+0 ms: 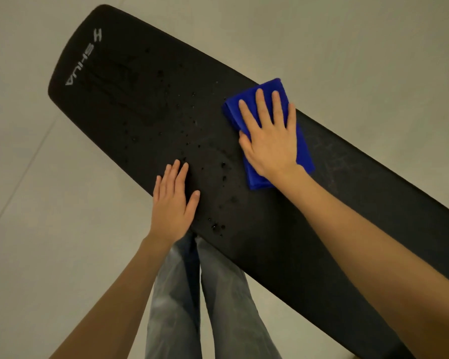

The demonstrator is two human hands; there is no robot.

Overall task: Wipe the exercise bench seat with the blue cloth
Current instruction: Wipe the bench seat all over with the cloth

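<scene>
Pressing down flat, the person's right hand is lying palm-down on the blue cloth, fingers spread and extended across the folded fabric, thumb stretched out along the cloth's left edge. That cloth is sitting on the far side of the black bench seat, roughly midway along its length, its top corner reaching the far edge of the pad and its lower corner peeking out beneath the wrist.

The left hand is resting flat on the near edge of the seat, well apart from the cloth. Its four fingers are lying close together, pointing away from the person, while the thumb is angling off to the right over the pad.

The seat itself is running diagonally, from a rounded end at the upper left to the lower right. White lettering is showing near the rounded end. Water droplets are glistening on the dark surface between the two hands and farther toward the lettered end; the stretch to the right of the cloth is looking duller and streaked.

Jeans-clad legs are showing below the near edge, standing on a pale floor.
</scene>
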